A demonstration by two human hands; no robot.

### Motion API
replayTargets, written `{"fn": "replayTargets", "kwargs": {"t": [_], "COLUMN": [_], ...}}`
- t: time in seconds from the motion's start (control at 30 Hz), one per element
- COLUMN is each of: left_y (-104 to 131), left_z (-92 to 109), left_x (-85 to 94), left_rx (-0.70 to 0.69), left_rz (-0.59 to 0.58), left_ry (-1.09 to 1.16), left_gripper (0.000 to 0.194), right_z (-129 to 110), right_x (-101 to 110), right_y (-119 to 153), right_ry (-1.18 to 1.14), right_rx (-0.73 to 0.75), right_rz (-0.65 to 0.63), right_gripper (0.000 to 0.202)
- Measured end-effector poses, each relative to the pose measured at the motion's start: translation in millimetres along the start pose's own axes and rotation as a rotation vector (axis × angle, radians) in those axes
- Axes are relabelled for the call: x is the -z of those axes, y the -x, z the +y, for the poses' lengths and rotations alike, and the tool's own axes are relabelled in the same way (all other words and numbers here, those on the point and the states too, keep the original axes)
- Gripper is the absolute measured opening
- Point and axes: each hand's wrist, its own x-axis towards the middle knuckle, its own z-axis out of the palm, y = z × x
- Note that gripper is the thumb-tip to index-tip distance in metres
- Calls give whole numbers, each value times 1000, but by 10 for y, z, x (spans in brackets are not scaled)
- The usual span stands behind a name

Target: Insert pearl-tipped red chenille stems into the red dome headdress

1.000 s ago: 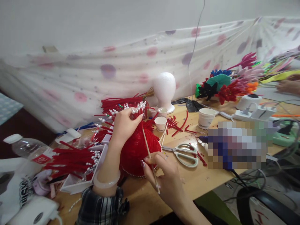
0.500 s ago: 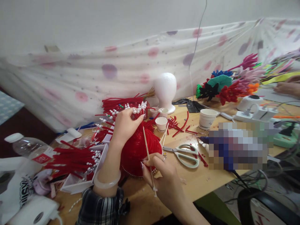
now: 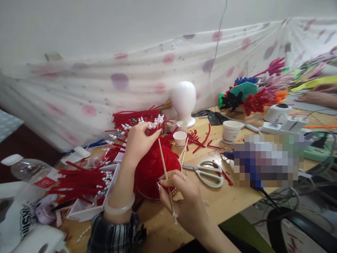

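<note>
Judging from my feed, the work looks partway: pearl edging [image 3: 147,198] already lines part of the red dome's rim near the worktop's [image 3: 231,200] front edge, while spare beaded stems [image 3: 76,179] lie at its left end. My left hand [image 3: 140,142] pinches pearl-topped pieces [image 3: 158,121] above the red dome [image 3: 147,172]; my right hand [image 3: 184,196] pinches a wooden stick [image 3: 163,162], tip below the left thumb.

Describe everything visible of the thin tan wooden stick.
The thin, straight tan stick looks wooden, with whitish residue near its lower end. The right hand pinches it between thumb and fingers. It slants, upper tip leaning left, in front of the rounded red velvety piece and below the left hand; whether its tip touches either is unclear.
</note>
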Motion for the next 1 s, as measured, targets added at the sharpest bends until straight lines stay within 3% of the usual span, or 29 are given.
{"fn": "replayTargets", "kwargs": {"t": [0.37, 0.6, 1.0], "left_y": [-4, -4, 0], "left_z": [-6, 11, -3], "left_x": [10, 18, 20], "left_rx": [23, 18, 11], "left_rz": [-5, -10, -16], "left_ry": [-27, -17, -19], "left_gripper": [12, 13, 13], "right_z": [-28, -75, 26], "right_x": [68, 123, 130], "right_y": [-32, -22, 13], "right_ry": [-38, -31, -45], "right_rx": [-21, 24, -157], "right_rz": [-39, 52, -57], "right_gripper": [15, 13, 9]}}
